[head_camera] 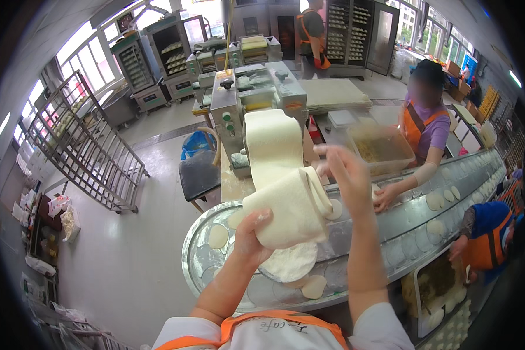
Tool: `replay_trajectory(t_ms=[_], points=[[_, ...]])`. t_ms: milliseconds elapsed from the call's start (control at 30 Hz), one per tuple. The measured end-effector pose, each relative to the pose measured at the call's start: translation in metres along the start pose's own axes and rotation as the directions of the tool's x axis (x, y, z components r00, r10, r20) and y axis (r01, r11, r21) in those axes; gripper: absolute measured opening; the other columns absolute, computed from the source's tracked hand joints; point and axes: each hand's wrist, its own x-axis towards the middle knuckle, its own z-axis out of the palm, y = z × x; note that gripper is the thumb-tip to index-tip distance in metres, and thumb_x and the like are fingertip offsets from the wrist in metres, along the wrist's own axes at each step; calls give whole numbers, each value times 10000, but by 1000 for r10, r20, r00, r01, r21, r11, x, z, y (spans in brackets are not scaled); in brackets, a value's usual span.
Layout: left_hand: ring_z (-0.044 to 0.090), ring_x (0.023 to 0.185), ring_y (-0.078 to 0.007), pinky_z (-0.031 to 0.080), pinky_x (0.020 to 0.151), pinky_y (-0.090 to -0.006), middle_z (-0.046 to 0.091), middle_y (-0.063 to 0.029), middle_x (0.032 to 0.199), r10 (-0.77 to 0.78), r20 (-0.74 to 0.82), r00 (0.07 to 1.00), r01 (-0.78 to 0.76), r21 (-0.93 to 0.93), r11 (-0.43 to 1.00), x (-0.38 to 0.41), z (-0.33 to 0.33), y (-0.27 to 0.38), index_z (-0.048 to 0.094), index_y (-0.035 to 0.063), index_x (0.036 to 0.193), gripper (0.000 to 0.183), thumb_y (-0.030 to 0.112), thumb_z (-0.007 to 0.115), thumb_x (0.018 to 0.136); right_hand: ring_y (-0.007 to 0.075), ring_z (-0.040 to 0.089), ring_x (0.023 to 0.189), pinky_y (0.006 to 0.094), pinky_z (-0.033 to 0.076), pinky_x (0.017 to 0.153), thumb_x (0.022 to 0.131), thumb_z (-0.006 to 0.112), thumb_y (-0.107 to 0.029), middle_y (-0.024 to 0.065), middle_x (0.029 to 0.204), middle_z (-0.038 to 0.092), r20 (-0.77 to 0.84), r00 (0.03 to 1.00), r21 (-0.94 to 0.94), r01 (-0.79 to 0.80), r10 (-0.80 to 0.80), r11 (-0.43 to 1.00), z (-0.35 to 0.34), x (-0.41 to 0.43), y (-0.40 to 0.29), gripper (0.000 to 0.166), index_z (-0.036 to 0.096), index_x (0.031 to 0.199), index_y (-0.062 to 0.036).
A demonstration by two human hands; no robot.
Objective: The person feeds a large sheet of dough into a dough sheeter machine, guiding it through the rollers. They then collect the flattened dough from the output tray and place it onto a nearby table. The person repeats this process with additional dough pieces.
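A wide sheet of pale dough (273,144) hangs down from the dough sheeter (234,113) and folds over itself in front of me. My left hand (253,234) grips the lower left of the folded part, thumb on top. To the right of the fold, my right hand (348,175) is raised and blurred, fingers apart, with nothing seen in it. Under the dough, a round heap of white flour (288,264) rests on the metal conveyor table (197,267). Flat dough rounds (218,236) lie about it, one of them (314,287) close to my body.
Across the conveyor, a co-worker (424,118) reaches beside a plastic tub of filling (383,146). Another person (485,245) works at the right by a tray (420,302). A wheeled metal rack (87,148) and a black-seated chair (198,172) stand at the left.
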Motion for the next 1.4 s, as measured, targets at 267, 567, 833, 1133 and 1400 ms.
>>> replay_trajectory(t_ms=[267,567,833,1133,1400], points=[[551,976,-201,477,816,-347,533,-110,1096,-62,49,997,56,115,992,-5,1,11,434,-7,1183,524,90,586,691,180,543,1006,285,394,873,884,482,-382,120,1088,597,557,816,-327,44,156,944,10,200,73,403,577,1133,-81],[503,1015,-165,414,857,-295,511,-88,1116,-65,93,994,38,268,963,18,26,41,378,13,1233,627,59,631,661,270,486,1112,318,348,952,820,514,-467,146,1191,534,645,732,-612,323,219,722,43,242,88,539,504,1218,-103],[566,957,-232,468,798,-342,563,-142,1059,34,87,996,-61,328,943,38,40,52,458,-40,1172,562,78,628,649,255,435,1171,331,317,982,876,462,-440,123,1285,453,706,593,-647,317,387,694,62,257,93,559,365,1328,-124],[571,930,-232,480,780,-340,560,-133,1046,19,22,1000,-25,318,948,61,44,73,459,-39,1154,511,131,587,689,228,414,1193,314,299,1003,914,416,-363,102,1331,409,721,622,-646,444,305,621,65,284,137,523,317,1346,-84],[562,948,-236,469,803,-337,546,-148,1065,62,9,998,-62,302,951,58,28,59,439,-44,1170,536,116,596,682,271,343,1250,320,251,1032,928,298,-393,124,1363,359,777,565,-556,410,277,724,87,284,136,511,344,1329,-80]])
